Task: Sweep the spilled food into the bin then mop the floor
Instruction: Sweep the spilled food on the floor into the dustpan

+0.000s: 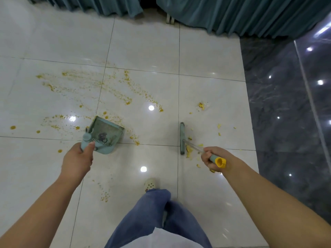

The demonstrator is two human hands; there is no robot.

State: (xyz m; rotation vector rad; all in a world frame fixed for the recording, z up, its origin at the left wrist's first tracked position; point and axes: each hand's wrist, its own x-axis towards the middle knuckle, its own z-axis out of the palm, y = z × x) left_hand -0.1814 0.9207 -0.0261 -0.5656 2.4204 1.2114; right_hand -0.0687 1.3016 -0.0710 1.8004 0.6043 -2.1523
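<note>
Gripping the teal handle of a dustpan [105, 133], the left hand [78, 158] has its fingers wrapped round the stem and the thumb lying along the top. The pan sits left of centre, its open mouth turned to the far side. A dark clump [102, 136] and some yellow specks lie inside it, just behind the comb teeth.

The right hand [212, 158] is closed round the near end of a broom, fingers curled about the teal grip just below its yellow end cap [220, 162]. A thin shaft runs from this fist down and left to the narrow teal broom head [182, 138], which stands on the white tile floor [206, 56] along a grout line, well to the right of the dustpan.

The spilled food [86, 83] is yellow. It spreads in long streaks and crumbs across the tiles far and left of the dustpan, with more drops near the pan's left side and a small scatter near the person's feet. Larger yellow chunks [189, 151] lie touching the right side of the broom head, and others are dotted further right.

Teal curtains [232, 13] hang along the far edge, a dark marble strip [279, 104] borders the tiles on the right, and blue jeans [152, 212] and a pale shoe [150, 184] show at the near edge.
</note>
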